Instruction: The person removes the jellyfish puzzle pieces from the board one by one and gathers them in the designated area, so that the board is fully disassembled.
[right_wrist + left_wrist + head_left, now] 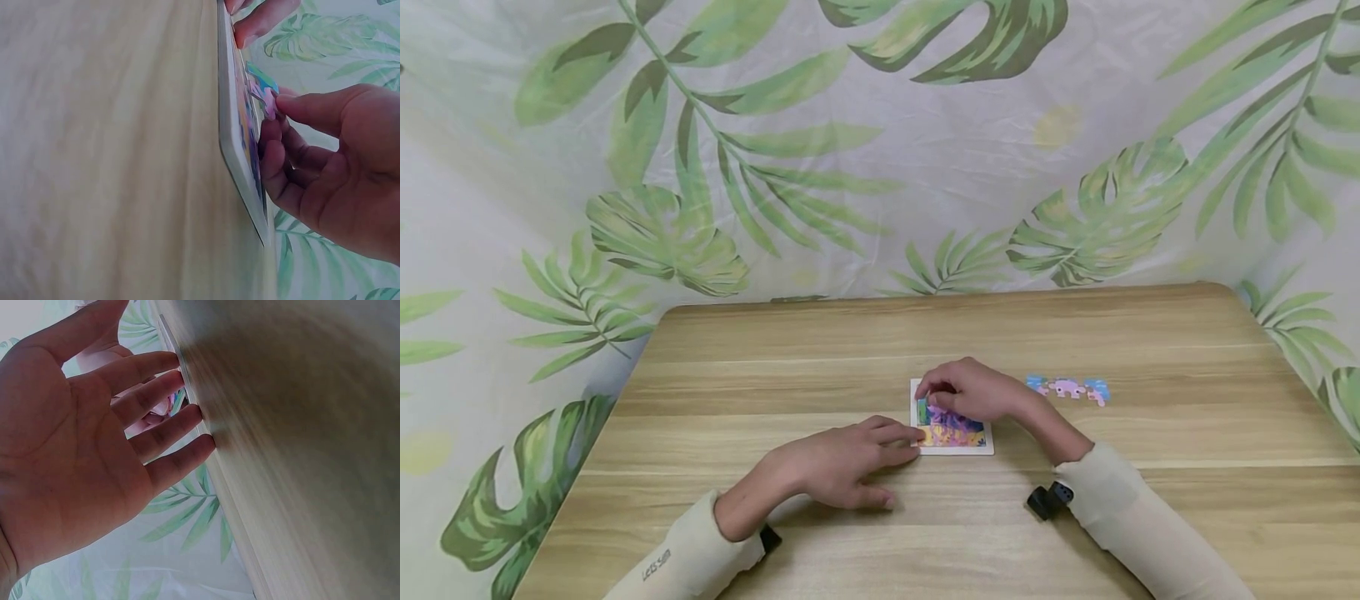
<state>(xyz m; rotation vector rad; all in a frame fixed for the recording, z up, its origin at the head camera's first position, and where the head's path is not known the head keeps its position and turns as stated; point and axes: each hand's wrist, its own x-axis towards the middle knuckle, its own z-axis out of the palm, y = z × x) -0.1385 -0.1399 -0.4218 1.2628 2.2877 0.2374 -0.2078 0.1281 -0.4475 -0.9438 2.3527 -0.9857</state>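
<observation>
A square jigsaw puzzle board (955, 451) with a white border lies on the table, its colourful picture partly covered by my right hand. My right hand (973, 390) is over the board's upper part. In the right wrist view its thumb and fingers pinch a blue and pink puzzle piece (267, 100), tilted up from the board. My left hand (850, 462) has its fingers extended, the fingertips resting on the board's lower left edge. The left wrist view shows that palm (69, 444) with fingers spread and nothing held.
Several joined puzzle pieces (1070, 388), pink and blue, lie on the wooden table (775, 358) to the right of the board, beyond my right forearm. A leaf-patterned cloth (850, 167) hangs behind the table.
</observation>
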